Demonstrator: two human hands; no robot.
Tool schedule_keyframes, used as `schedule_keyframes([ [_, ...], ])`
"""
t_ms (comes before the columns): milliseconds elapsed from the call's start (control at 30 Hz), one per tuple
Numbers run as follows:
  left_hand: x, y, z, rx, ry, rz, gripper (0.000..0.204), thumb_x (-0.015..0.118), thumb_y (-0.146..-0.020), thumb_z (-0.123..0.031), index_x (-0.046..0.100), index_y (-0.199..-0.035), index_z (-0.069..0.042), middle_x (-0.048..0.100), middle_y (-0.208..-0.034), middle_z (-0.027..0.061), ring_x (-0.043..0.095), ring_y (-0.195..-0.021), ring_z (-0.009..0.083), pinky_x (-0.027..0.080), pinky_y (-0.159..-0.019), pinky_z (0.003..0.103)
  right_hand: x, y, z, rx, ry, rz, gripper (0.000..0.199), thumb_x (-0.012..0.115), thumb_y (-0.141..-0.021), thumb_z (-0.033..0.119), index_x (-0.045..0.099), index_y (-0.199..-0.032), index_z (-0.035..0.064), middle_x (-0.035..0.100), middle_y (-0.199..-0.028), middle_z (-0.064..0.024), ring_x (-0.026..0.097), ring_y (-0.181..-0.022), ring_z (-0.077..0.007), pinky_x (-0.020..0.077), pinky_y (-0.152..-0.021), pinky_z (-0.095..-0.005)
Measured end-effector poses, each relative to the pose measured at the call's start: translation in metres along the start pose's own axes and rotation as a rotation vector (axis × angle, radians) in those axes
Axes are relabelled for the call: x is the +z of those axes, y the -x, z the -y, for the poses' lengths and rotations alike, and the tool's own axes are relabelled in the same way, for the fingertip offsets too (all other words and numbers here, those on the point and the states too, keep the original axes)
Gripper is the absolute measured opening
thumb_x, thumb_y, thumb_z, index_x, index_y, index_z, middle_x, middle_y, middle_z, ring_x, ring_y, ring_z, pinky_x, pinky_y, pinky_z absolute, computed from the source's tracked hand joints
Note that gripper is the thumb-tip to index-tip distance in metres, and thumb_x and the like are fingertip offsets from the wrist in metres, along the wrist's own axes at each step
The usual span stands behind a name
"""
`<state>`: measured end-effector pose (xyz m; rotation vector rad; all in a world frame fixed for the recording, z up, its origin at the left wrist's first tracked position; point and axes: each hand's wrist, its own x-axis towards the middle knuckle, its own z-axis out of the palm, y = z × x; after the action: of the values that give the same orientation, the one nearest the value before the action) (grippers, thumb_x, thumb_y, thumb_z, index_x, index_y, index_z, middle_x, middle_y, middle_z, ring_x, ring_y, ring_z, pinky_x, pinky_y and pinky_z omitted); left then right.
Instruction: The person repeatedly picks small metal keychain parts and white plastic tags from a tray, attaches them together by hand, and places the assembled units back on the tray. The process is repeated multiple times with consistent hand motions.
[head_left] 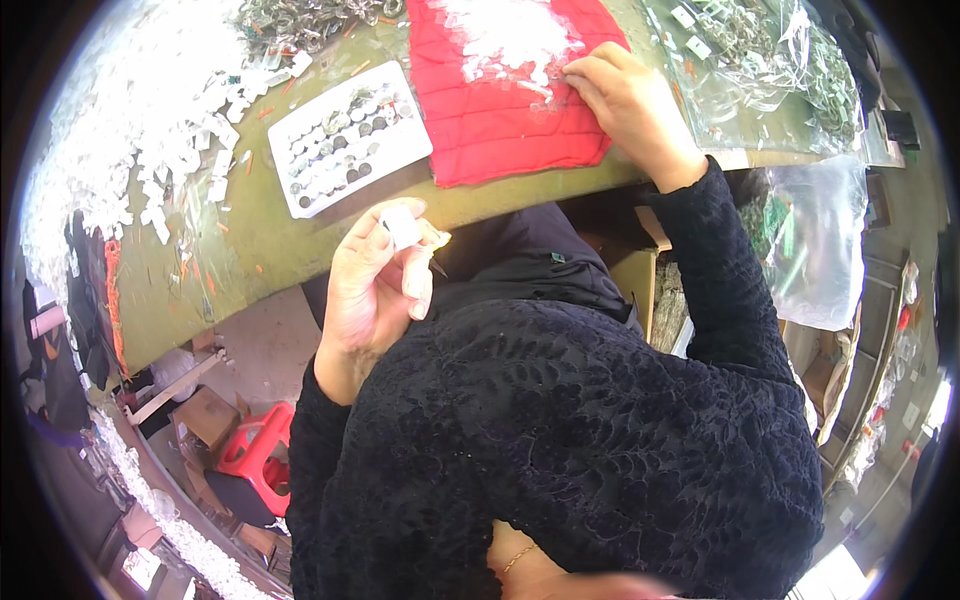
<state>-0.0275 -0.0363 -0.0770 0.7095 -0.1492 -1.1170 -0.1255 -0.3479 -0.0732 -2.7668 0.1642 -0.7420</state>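
Your left hand (368, 270) pinches a white piece (401, 228). Your right hand (632, 100) is narrowed; its hold cannot be confirmed. Clear pieces (508, 42) lie just left of it, on red cloth (500, 143).

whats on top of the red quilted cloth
On the red quilted cloth lies a loose pile of small clear and whitish pieces, with the right hand at its edge. The cloth beneath the pile is mostly covered.

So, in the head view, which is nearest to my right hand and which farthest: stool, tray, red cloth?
1. Red cloth: beneath the right hand.
2. White tray: left of the cloth.
3. Red stool: low on the left.
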Motion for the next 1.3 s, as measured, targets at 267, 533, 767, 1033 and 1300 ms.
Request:
schedule_keyframes([
  [267, -0.002, -0.001, 0.003, -0.072, 0.046, -0.017, 0.040, 0.061, -0.095, -0.024, 0.053, -0.122, 0.005, 0.067, -0.095, 0.0182, 0.061, -0.057, 0.0158, 0.051, -0.045, 0.028, -0.010, -0.006, 0.014, 0.206, -0.344, -0.062, 0.012, 0.066, -0.086, 0.009, 0.072, -0.094, 0.0039, 0.066, -0.081, -0.0068, 0.062, -0.073, -0.0197, 0.0486, -0.068, -0.0304],
  [533, 0.001, 0.000, -0.002, -0.084, 0.107, -0.021, 0.029, 0.058, -0.096, -0.017, 0.056, -0.116, 0.003, 0.066, -0.094, 0.0180, 0.061, -0.056, 0.0153, 0.050, -0.045, 0.027, -0.015, -0.013, 0.077, 0.720, -1.218, 0.178, 0.009, 0.071, -0.085, 0.008, 0.070, -0.094, 0.0046, 0.068, -0.085, 0.0013, 0.056, -0.071, -0.0025, 0.0417, -0.062, -0.0171],
  [767, 0.001, 0.003, -0.005, 0.005, 0.068, -0.027, 0.032, 0.056, -0.097, -0.021, 0.052, -0.118, 0.003, 0.067, -0.094, 0.0168, 0.059, -0.053, 0.0135, 0.048, -0.042, 0.024, 0.019, -0.009, 0.153, 0.609, -1.385, 0.287, 0.009, 0.069, -0.088, 0.007, 0.066, -0.095, 0.0021, 0.066, -0.085, -0.0004, 0.060, -0.073, -0.0067, 0.0487, -0.066, -0.0219],
  [1033, -0.002, 0.011, -0.006, 0.039, -0.018, -0.057, 0.024, 0.054, -0.098, -0.019, 0.057, -0.109, 0.003, 0.067, -0.087, 0.0164, 0.055, -0.046, 0.0129, 0.045, -0.040, 0.024, 0.002, -0.014, 0.159, 0.161, -0.795, 0.361, 0.004, 0.067, -0.083, 0.004, 0.066, -0.087, 0.0018, 0.065, -0.078, -0.0082, 0.065, -0.069, -0.0178, 0.0511, -0.064, -0.0293],
  [1300, -0.002, 0.016, -0.009, 0.002, -0.005, 0.025, 0.022, 0.055, -0.098, -0.017, 0.057, -0.108, 0.003, 0.067, -0.085, 0.0167, 0.054, -0.046, 0.0127, 0.045, -0.040, 0.025, -0.010, -0.018, 0.161, 0.220, -0.800, 0.467, 0.007, 0.062, -0.085, -0.004, 0.062, -0.092, -0.0017, 0.064, -0.082, -0.0046, 0.060, -0.074, -0.0087, 0.0476, -0.065, -0.0218],
])
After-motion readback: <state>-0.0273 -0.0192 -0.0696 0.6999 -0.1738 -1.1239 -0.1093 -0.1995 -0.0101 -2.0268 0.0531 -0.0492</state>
